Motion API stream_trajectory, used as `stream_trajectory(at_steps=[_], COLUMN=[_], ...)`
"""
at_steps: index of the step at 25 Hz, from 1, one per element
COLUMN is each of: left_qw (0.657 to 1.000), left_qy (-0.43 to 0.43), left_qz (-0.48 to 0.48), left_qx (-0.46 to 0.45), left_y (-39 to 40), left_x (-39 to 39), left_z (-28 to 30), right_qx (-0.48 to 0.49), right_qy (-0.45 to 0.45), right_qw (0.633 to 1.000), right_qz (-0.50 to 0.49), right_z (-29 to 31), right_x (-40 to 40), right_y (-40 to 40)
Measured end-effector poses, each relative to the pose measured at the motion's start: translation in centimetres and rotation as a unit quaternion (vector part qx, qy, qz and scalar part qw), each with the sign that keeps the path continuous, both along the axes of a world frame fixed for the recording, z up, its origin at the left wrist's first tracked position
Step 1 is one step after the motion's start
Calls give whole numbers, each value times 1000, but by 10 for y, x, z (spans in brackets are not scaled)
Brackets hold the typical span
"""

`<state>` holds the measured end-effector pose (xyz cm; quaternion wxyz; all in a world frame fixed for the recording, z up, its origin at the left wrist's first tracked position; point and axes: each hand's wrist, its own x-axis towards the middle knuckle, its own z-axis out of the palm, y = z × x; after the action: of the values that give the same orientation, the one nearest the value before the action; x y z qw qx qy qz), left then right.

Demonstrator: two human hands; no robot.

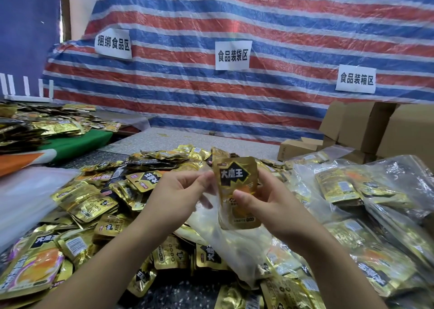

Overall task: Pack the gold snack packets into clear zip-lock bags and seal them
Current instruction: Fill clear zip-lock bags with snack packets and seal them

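Right hand (265, 198) grips upright gold packet (236, 179); left hand (180, 189) apparently pinches clear bag (225, 245).

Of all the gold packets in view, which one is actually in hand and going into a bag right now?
The upright gold packet, pinched by the right hand, its lower half already inside the clear bag held open by the left hand. All others lie loose or already bagged.

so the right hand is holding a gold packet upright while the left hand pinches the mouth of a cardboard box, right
Not quite. In the head view the left hand pinches the edge of a clear zip-lock bag, not a cardboard box; the cardboard boxes stand untouched at the far right. The rest holds: the right hand holds a gold packet upright.
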<state>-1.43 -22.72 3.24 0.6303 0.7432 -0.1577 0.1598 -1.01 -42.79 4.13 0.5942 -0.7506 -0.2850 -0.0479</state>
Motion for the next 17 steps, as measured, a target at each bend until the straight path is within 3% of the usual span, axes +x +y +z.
stream_trajectory(at_steps=[7,13,17], left_qw=[997,997,997], left_qy=[13,-6,-17], left_qz=[29,23,8], left_qx=[-66,-73,-76], left_y=[1,2,2], left_x=[0,1,2], left_z=[1,2,1], right_qx=[-68,-73,-43], right_qy=[-86,-80,-30], right_qw=[992,994,999], right_qz=[-58,-23,11], right_z=[-1,3,8], right_x=[-2,-6,-8], right_y=[-1,0,-3])
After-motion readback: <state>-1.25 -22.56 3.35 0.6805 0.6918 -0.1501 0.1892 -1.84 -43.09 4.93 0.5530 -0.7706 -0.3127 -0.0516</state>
